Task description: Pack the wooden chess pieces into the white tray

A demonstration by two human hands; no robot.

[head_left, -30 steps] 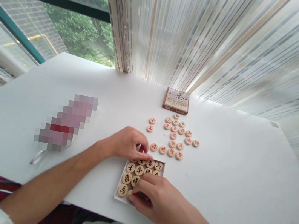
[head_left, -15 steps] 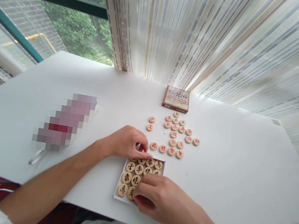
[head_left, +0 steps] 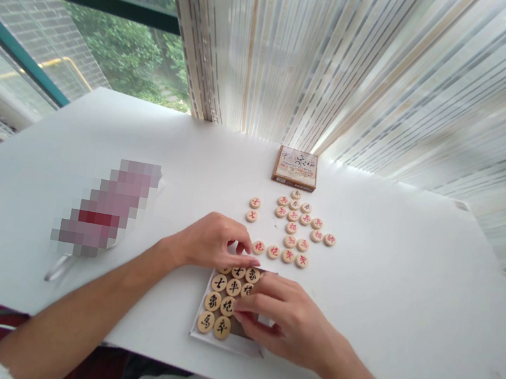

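A shallow white box [head_left: 198, 334] near the table's front edge holds rows of round wooden Chinese chess pieces with black characters. At its far edge rests my left hand [head_left: 211, 241], fingers curled and thumb lying along the rim. My right hand [head_left: 282, 317] is over the box's right half, with thumb and fingers bent together beside a black cannon piece [head_left: 227, 306]. Whatever is between those fingertips is hidden. Below them, a black soldier piece [head_left: 222, 327] lies in the front row, with bare brown box floor to its right.
Loose red pieces [head_left: 289, 242] and a few black ones [head_left: 296, 194] lie beyond the box. A printed Chinese chess carton [head_left: 296, 168] stands near the curtain [head_left: 285, 53]. On the left of the white table [head_left: 389, 303] is a pixelated pinkish object [head_left: 109, 207] with a strap.
My right hand has shifted slightly up, uncovering the front-row soldier piece and some bare box floor; it now covers the back right corner. My left hand stays on the far rim.
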